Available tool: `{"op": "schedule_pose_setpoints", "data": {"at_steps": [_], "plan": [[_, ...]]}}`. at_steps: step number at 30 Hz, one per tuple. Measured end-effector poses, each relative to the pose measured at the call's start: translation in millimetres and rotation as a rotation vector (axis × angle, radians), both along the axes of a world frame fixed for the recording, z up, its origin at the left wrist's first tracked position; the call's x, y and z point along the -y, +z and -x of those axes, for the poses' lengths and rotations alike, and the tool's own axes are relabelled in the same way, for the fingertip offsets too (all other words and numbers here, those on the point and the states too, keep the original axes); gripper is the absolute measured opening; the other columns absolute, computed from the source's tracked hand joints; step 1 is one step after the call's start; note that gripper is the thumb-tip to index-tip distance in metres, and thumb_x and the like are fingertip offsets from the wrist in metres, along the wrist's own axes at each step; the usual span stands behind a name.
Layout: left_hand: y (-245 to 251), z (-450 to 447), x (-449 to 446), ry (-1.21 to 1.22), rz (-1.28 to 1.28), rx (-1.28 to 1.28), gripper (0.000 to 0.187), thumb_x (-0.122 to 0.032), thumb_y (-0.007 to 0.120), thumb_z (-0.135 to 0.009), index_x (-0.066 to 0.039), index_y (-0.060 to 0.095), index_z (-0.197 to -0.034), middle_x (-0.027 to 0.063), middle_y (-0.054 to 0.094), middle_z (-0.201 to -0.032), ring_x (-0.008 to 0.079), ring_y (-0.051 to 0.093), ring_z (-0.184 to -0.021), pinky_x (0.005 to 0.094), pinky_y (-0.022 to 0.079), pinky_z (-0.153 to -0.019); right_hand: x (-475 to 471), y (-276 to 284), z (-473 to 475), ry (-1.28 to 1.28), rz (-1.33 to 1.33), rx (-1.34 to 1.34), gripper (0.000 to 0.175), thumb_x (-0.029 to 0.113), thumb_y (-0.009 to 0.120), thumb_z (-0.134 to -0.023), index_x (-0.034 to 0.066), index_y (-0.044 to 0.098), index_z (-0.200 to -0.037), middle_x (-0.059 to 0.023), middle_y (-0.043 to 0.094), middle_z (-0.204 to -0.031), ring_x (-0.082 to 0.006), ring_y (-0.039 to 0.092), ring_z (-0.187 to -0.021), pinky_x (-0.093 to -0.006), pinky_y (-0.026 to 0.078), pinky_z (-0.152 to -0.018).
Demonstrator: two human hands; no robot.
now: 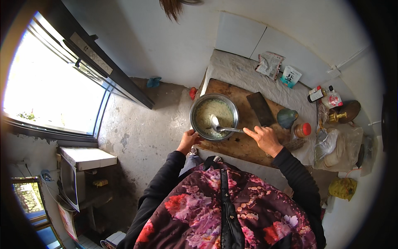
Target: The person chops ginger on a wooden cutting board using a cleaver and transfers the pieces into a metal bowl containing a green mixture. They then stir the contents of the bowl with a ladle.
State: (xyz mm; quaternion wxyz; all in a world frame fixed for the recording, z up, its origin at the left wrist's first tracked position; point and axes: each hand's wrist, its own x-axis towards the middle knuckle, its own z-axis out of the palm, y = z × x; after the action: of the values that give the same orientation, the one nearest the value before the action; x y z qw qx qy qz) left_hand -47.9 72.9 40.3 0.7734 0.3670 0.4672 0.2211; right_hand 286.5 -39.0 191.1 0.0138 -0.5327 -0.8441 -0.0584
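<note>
A round metal bowl [237, 119] sits at the left end of a worn wooden board [217, 149]. Inside it is a pale, wet mixture [214, 109] flecked with green. My left hand [187, 142] holds the bowl's near-left rim, the thumb at the edge. In my right hand [264, 140] is the handle of a large metal spoon [230, 129]. Its bowl end rests in the mixture, and the handle crosses the rim to the right. A dark cleaver-like blade [261, 109] lies flat on the board beyond my right hand.
A dark green squash [287, 118] and a red-lidded jar [302, 130] stand right of my right hand. Seasoning packets [291, 76] lean at the wall. Bottles [317, 94] and plastic bags [329, 146] crowd the right end. An open door [115, 74] is at left.
</note>
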Motion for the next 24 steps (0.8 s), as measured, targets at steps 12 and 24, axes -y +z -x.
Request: {"op": "schedule_pose_setpoints", "data": {"at_steps": [12, 24], "plan": [[-3.5, 1.6, 0.7, 0.010, 0.005, 0.002, 0.030, -0.018, 0.052, -0.104, 0.005, 0.060, -0.121, 0.0124, 0.071, -0.109, 0.0235, 0.072, -0.093, 0.0281, 0.056, -0.070, -28.9, -10.9, 38.1, -0.328, 0.144, -0.666, 0.038, 0.011, 0.064, -0.088, 0.0099, 0.064, -0.127, -0.0171, 0.070, -0.098, -0.0369, 0.067, -0.086, -0.0438, 0.054, -0.072], [-5.8, 1.6, -0.4, 0.007, 0.005, -0.002, 0.031, -0.018, 0.052, -0.104, 0.006, 0.059, -0.121, 0.0130, 0.071, -0.107, 0.0238, 0.072, -0.093, 0.0289, 0.056, -0.070, -5.3, -23.6, 48.7, -0.241, 0.341, -0.660, 0.040, 0.009, 0.063, -0.087, 0.0069, 0.063, -0.127, -0.0175, 0.069, -0.091, -0.0374, 0.066, -0.081, -0.0464, 0.052, -0.072]]}}
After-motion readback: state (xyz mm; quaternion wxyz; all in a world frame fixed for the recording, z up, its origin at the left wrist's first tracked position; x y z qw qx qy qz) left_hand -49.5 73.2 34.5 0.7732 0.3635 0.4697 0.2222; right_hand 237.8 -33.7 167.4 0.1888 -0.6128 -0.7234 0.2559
